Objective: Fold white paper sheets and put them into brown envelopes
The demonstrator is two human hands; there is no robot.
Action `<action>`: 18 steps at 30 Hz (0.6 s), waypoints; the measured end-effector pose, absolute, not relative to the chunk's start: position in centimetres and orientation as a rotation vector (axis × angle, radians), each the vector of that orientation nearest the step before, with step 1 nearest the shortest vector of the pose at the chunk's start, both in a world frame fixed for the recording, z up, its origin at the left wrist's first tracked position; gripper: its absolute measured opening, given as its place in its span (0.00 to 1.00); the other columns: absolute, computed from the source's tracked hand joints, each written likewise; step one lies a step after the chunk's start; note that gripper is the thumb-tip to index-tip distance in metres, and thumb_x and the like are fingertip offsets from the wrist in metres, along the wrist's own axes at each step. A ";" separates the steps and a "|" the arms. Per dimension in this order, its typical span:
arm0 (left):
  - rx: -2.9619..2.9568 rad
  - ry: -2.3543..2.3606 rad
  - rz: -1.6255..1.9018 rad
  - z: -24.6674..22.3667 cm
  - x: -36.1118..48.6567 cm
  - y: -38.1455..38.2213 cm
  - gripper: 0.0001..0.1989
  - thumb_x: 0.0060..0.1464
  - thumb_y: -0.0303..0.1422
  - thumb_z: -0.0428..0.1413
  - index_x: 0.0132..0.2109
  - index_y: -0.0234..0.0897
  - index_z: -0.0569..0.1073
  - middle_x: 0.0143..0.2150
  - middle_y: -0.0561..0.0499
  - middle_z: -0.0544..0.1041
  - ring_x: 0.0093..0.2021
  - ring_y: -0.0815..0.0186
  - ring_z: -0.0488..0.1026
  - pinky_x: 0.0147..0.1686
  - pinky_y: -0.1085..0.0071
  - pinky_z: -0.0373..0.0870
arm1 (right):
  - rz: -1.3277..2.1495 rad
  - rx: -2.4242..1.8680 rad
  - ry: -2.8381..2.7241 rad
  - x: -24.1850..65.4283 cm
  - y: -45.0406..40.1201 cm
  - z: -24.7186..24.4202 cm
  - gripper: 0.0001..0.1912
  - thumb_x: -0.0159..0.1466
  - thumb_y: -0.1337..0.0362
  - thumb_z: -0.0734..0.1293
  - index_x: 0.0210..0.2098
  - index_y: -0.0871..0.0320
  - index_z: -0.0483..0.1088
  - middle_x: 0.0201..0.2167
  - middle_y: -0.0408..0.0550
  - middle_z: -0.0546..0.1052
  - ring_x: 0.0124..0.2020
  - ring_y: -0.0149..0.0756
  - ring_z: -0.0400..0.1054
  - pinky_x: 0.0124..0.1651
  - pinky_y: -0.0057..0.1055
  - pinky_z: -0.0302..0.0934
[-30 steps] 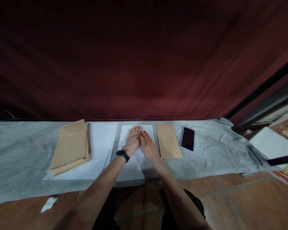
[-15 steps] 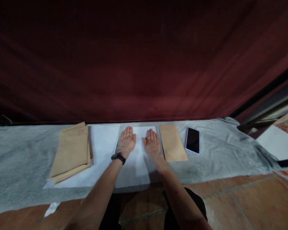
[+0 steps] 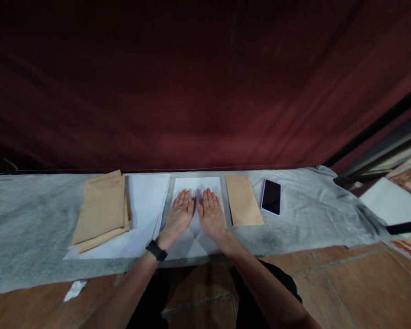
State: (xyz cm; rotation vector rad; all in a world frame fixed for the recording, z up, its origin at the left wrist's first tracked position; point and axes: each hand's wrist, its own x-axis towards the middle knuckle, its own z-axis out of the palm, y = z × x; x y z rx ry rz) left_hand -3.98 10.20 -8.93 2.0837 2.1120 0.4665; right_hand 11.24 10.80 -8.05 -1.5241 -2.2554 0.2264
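Observation:
A white sheet of paper [image 3: 197, 183] lies on the grey cloth in front of me. My left hand [image 3: 181, 212], with a dark watch [image 3: 156, 251] at its wrist, rests palm down on the sheet's left part, fingers stretched out. Beside it, on the right part, my right hand [image 3: 211, 212] lies flat too, fingers pointing away from me. Neither hand holds anything. Just right of the sheet is a brown envelope [image 3: 244, 200]. To the left, several brown envelopes [image 3: 101, 210] are stacked on top of more white paper [image 3: 147, 196].
A phone [image 3: 271, 197] with a purple edge lies right of the single envelope. The grey cloth [image 3: 311, 205] covers the surface, backed by a dark red curtain [image 3: 205, 114]. A crumpled white scrap [image 3: 75, 290] is on the tiled floor [image 3: 363, 283].
Both hands have slid toward me down the sheet and sit slightly closer together. More of the sheet's far end shows. The view has shifted a little.

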 end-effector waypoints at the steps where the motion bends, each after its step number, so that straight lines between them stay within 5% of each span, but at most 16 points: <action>1: 2.093 2.088 0.464 -9.2 -3.2 8.3 0.29 0.70 0.36 0.34 0.69 0.26 0.60 0.71 0.37 0.59 0.73 0.59 0.53 0.69 0.59 0.55 | 0.241 -1.482 -2.298 11.3 9.5 -8.2 0.30 0.73 0.63 0.53 0.71 0.71 0.52 0.72 0.61 0.52 0.73 0.47 0.47 0.72 0.46 0.47; 5: 2.217 2.042 0.578 -10.3 -0.8 1.4 0.30 0.70 0.38 0.34 0.72 0.28 0.52 0.74 0.40 0.55 0.74 0.61 0.50 0.70 0.55 0.54 | 0.208 -1.264 -2.469 12.2 4.7 -9.4 0.31 0.72 0.65 0.55 0.72 0.68 0.49 0.73 0.58 0.53 0.73 0.44 0.45 0.73 0.45 0.47; 18: 2.335 2.245 0.446 -10.2 -3.8 -1.7 0.34 0.69 0.46 0.37 0.70 0.24 0.57 0.72 0.33 0.57 0.73 0.52 0.53 0.69 0.51 0.55 | 0.055 -1.355 -2.370 16.3 4.0 -10.4 0.31 0.73 0.57 0.56 0.70 0.70 0.54 0.70 0.61 0.58 0.71 0.47 0.51 0.71 0.46 0.48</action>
